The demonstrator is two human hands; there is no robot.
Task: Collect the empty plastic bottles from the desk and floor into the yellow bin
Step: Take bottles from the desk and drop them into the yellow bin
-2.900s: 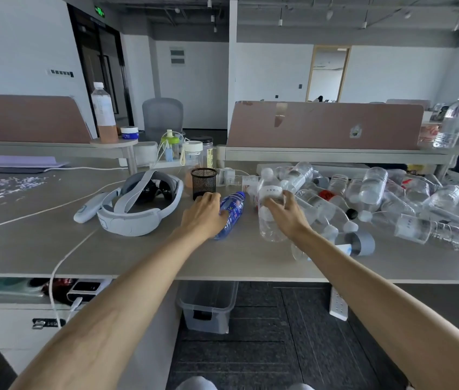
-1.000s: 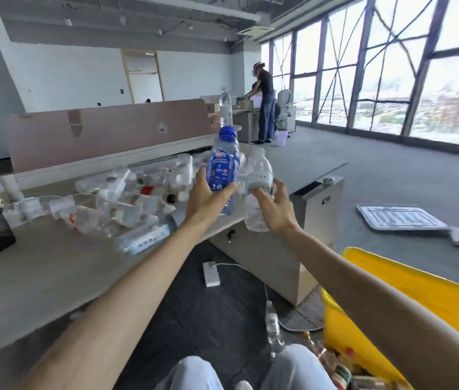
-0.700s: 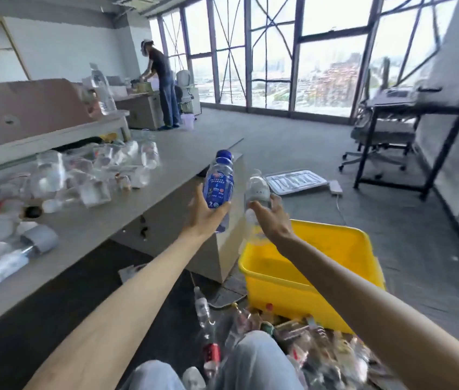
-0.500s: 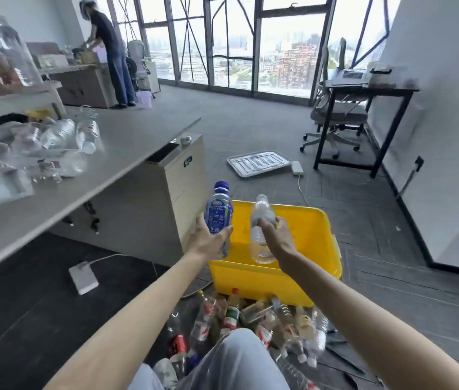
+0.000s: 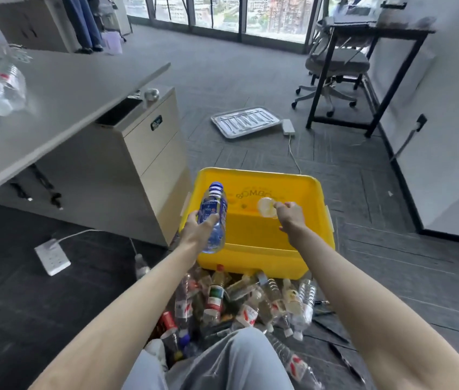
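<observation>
The blue-labelled plastic bottle (image 5: 212, 212), gripped in fingers of the left hand (image 5: 194, 232), is held over the left rim of the yellow plastic bin (image 5: 256, 174) & the clear plastic bottle (image 5: 267, 207), pinched by the right hand (image 5: 290, 216), over its middle; both should be lowered inside the walls bef. release.

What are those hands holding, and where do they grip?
Left hand grips the blue-labelled bottle round its lower body. Right hand pinches a clear bottle over the yellow bin; which part is unclear.
</observation>
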